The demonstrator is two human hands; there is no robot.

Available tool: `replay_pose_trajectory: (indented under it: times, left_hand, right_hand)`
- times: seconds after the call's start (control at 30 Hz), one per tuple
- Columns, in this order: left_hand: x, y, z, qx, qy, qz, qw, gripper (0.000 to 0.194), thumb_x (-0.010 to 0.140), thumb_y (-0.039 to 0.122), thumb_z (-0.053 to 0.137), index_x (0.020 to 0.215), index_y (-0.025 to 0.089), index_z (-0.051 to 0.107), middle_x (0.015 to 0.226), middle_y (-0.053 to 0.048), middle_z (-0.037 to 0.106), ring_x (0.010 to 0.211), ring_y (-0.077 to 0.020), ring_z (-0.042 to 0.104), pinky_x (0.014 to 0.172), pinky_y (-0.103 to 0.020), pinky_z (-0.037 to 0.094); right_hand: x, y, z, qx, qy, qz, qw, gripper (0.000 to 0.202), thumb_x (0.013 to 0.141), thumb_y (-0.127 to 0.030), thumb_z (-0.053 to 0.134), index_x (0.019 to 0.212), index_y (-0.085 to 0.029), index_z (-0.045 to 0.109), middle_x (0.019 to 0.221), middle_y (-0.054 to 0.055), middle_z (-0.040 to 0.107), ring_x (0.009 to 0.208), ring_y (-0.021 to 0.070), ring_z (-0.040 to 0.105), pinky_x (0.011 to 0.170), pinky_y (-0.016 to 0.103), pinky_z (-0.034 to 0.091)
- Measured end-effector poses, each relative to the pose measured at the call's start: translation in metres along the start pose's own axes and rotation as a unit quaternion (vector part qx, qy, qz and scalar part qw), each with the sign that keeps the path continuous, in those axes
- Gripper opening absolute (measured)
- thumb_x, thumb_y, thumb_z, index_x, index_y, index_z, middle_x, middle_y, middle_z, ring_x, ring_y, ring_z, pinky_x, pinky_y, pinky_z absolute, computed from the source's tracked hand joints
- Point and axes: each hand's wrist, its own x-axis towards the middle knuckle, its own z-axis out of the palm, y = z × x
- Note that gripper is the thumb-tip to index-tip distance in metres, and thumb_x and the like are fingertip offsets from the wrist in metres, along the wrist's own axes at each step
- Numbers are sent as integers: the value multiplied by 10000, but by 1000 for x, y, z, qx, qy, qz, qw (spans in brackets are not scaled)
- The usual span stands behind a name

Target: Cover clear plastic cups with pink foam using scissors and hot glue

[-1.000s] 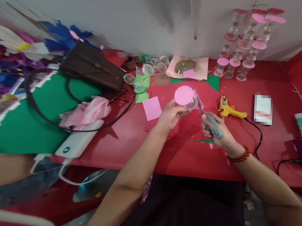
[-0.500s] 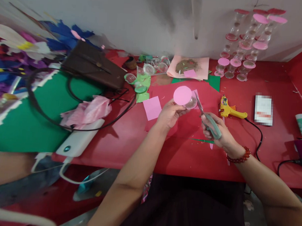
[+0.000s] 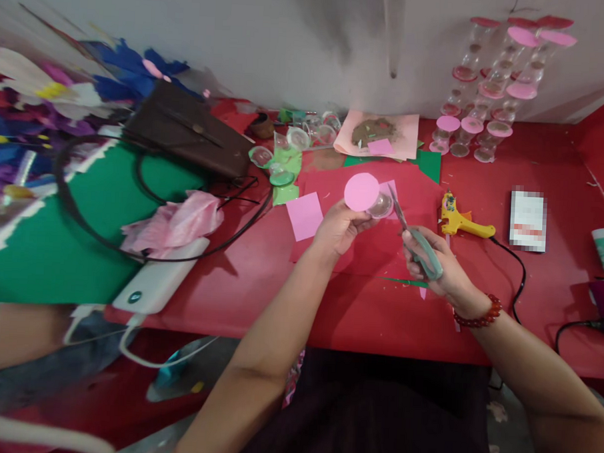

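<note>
In the head view, my left hand (image 3: 339,225) is closed around a small clear plastic hourglass (image 3: 381,206) with a round pink paper disc (image 3: 362,192) on its near end. The hourglass is tilted. My right hand (image 3: 440,262) grips scissors (image 3: 423,253) with pale green handles, blades pointing up and left beside the hourglass's far end. A pink paper piece (image 3: 389,190) shows behind the hourglass and blade tips; whether it is attached I cannot tell. Red paper sheets (image 3: 376,250) lie beneath both hands, and a square pink paper (image 3: 304,216) lies left of my left hand.
A yellow glue gun (image 3: 462,223) with a black cord rests to the right. Stacked hourglasses (image 3: 493,88) stand at the back right. Brown grains (image 3: 373,131) lie on a pale pink sheet near the wall. A dark bag (image 3: 186,131) and white power bank (image 3: 159,280) sit left.
My left hand has tilted the hourglass slightly, so its pink disc has shifted a little to the left. The scissors stay nearly in place beside it.
</note>
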Motion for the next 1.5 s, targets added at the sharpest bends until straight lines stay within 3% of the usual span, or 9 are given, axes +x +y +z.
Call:
replay_pose_trajectory:
  times: [0.43,0.6,0.73,1.07,1.3,1.5]
  left_hand:
    - [0,6,-1,-5,42,-16,999,397,489,31,743,850,188,701,776,-4,753,791,-196,734,873,-373,643]
    - [0,8,-1,-10,59,-18,998,558,497,11,714,1019,206,746,783,-4,754,836,-230,752,914,-416,637]
    - [1,9,-2,-8,56,-21,998,644,494,0,714,1100,216,757,759,3,750,829,-237,755,898,-409,632]
    - [5,8,-4,-26,77,-10,997,486,509,32,711,960,212,720,725,22,746,688,-151,680,775,-313,594]
    - [1,8,-5,-3,43,-8,999,397,537,69,774,912,199,745,780,-25,771,790,-208,737,802,-351,633]
    - [-3,9,-1,5,20,-4,1000,504,565,68,805,1047,214,779,821,-43,791,984,-277,781,846,-370,659]
  right_hand:
    - [-1,0,2,-29,-7,-10,1000,645,634,-695,937,883,-223,574,601,-105,494,417,41,425,380,201,293]
    - [-1,2,2,-42,-9,-14,999,611,676,-677,921,932,-223,602,601,-106,490,421,50,445,375,200,297]
    - [-1,4,2,-44,-3,-11,999,654,639,-682,936,973,-221,614,585,-116,485,412,53,442,372,200,307]
    - [1,2,-1,-36,-10,-20,999,641,639,-697,929,938,-222,620,598,-97,487,422,53,402,385,218,256]
    - [1,0,-4,-34,3,-26,999,588,636,-651,957,927,-249,640,646,-70,454,516,71,320,440,238,250]
    - [1,-3,-5,-37,-7,-29,999,558,663,-653,934,887,-244,626,664,-63,439,530,74,320,446,243,239]
